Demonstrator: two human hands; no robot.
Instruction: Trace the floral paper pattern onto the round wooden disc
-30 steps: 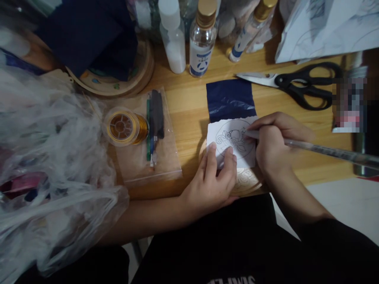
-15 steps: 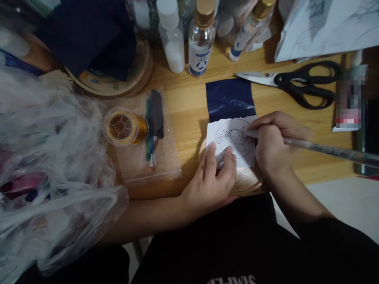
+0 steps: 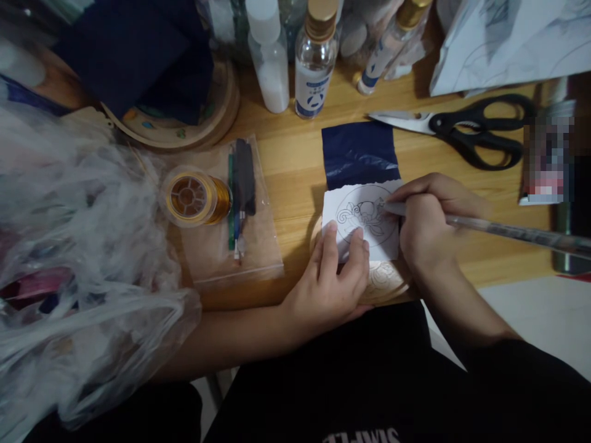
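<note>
A small white paper (image 3: pixel 335 206) carries a line drawing inside a circle. It lies over a dark blue sheet (image 3: pixel 360 151) and a round wooden piece (image 3: pixel 392 283) with pencil-like lines on it. The fingers of my left hand (image 3: pixel 330 280) press on the lower part of the paper, with the thumb low at the wooden piece's near edge, partly hidden. Pinched in my right hand (image 3: pixel 427 227) is a long pen (image 3: pixel 503 229), its grey tip on the right side of the drawing.
Black-handled scissors (image 3: pixel 462 126) lie at the right behind my right hand. Bottles (image 3: pixel 314 80) stand along the back. To the left are a spool of golden thread (image 3: pixel 196 197), a clear zip bag (image 3: pixel 207 258), a round wooden box (image 3: pixel 226 117) and crumpled plastic (image 3: pixel 92 246).
The view has shifted very slightly. Both hands stay in nearly the same place, with the pen tip still at the right part of the drawing.
</note>
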